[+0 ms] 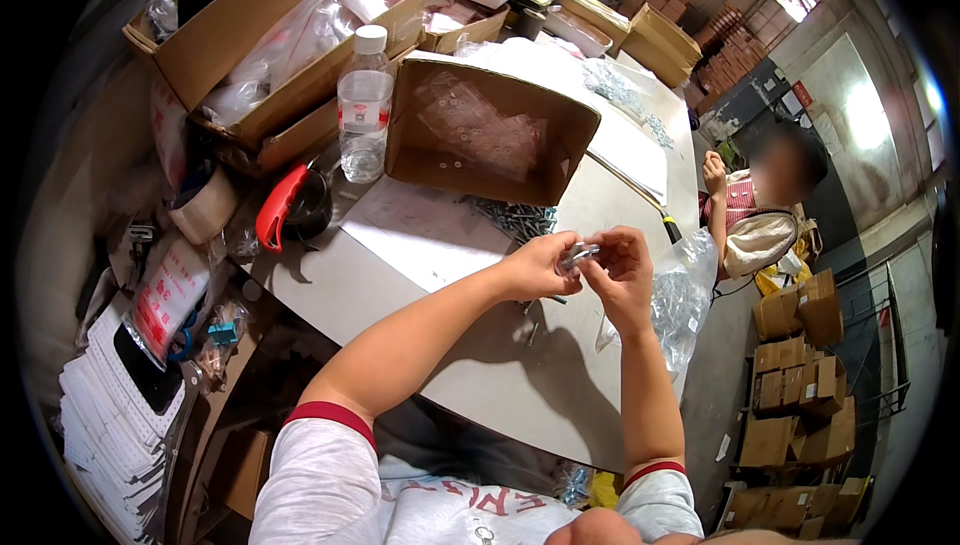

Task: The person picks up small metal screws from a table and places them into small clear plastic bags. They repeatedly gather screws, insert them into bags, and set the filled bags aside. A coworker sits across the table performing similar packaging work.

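Metal hardware (581,256) | held: left hand (540,267), right hand (624,280) | screw pile (512,217): near

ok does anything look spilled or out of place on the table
A loose metal fastener lies on the tabletop, apart from the fastener pile by the cardboard box; it looks like a stray.
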A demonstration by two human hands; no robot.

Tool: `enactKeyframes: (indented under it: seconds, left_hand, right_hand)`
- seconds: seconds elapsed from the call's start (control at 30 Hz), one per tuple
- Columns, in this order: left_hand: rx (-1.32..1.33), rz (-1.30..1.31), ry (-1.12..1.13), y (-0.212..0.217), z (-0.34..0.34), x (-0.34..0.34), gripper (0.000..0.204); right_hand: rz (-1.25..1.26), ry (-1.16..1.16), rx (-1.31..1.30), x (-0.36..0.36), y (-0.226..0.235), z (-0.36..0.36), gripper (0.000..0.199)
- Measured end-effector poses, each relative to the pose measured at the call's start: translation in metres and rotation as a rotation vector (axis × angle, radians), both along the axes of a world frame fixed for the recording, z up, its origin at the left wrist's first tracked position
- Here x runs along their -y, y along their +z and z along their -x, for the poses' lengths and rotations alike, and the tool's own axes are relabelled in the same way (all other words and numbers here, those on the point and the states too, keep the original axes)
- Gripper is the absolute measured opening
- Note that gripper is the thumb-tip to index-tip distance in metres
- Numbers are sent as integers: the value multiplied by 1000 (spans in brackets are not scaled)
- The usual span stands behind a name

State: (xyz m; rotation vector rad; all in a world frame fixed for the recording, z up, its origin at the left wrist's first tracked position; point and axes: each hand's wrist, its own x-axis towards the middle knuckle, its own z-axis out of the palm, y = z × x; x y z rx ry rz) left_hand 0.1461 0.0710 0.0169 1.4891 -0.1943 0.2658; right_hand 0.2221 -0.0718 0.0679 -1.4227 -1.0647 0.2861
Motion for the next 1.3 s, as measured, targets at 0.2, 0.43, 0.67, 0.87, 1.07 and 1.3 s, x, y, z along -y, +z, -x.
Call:
enactKeyframes:
  seconds: [0.2, 0.43, 0.67, 0.87, 1.07, 1.3]
  left_hand:
    - [67, 204, 114, -2, -4, -7, 31]
    - [55, 400, 271, 5, -3, -18, 38]
    - [92, 421, 312, 3, -4, -20, 39]
    - [110, 422, 298, 8, -2, -22, 40]
    - [79, 450, 241, 14, 1, -30, 45]
    - [-110, 424, 196, 25, 12, -28, 56]
  right_hand:
    - [480, -231, 278, 15, -15, -8, 16]
    - [552, -20, 732, 16, -24, 21, 32]
    - [765, -3, 931, 24, -20, 28, 30]
    - [494, 194, 960, 5, -23, 28, 29]
    - [593, 246, 991, -2, -21, 16, 28]
    - [623, 303, 1059, 24, -16, 38, 13]
